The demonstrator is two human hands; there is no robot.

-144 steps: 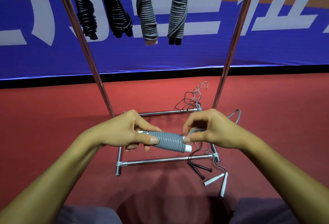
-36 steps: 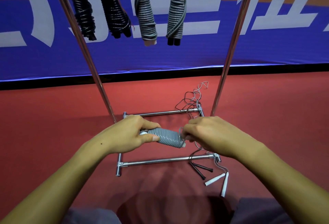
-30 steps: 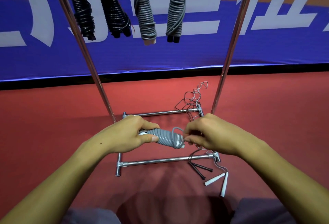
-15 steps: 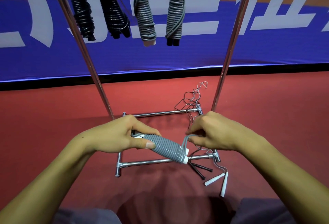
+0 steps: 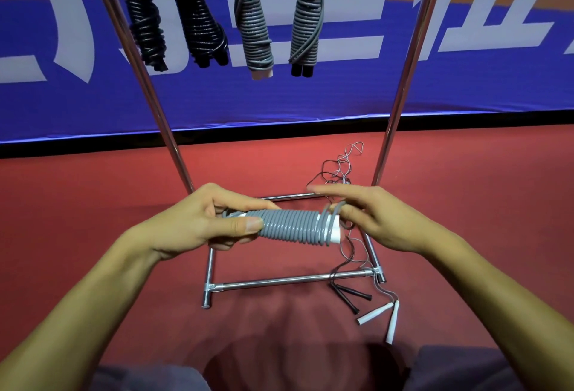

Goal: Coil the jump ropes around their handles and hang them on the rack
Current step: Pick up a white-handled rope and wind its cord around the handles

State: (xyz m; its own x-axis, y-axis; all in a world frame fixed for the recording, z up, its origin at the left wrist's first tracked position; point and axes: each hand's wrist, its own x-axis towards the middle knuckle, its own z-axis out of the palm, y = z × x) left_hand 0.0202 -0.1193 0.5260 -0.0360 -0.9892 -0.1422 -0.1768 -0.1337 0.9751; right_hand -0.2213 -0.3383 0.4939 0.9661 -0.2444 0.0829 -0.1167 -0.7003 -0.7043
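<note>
1. The rack (image 5: 292, 282), chrome tubing, stands on the red floor (image 5: 77, 220); four coiled ropes (image 5: 254, 21) hang from its top.
2. The left hand (image 5: 198, 223) clasps one end of the grey jump rope (image 5: 295, 226), held level above the rack's base.
3. The right hand (image 5: 369, 217), index finger extended and blurred, has the last loose loop around a finger at the white handle end.
4. The cord wraps the handles in tight, even grey turns.
</note>
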